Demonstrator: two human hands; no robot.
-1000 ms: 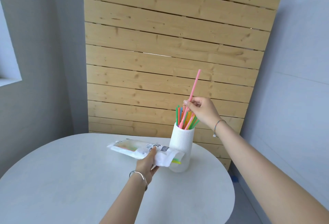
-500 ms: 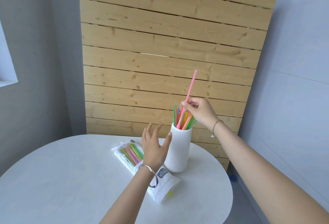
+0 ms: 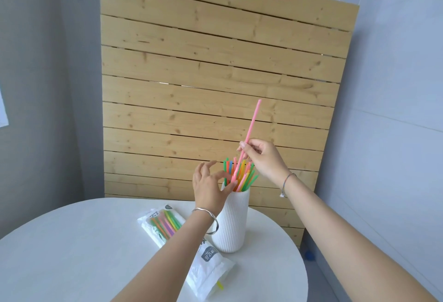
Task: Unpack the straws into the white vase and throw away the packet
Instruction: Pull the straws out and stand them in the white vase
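Left hand (image 3: 211,187) has released the straw packet (image 3: 182,237), now open at the white vase (image 3: 231,220) rim. Right hand (image 3: 262,159) pinches a pink straw (image 3: 251,124); packet still holds straws, so unpacking looks unfinished.

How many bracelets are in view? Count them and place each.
2. A silver bangle sits on the wrist of the left hand; a thin cord bracelet sits on the wrist of the right hand. None looks hidden.

One white vase (image 3: 231,220), one packet (image 3: 208,253) and one raised pink straw (image 3: 251,124) above one round counter (image 3: 72,253); two hands, left hand (image 3: 208,186) and right hand (image 3: 263,157), each wearing one bracelet.
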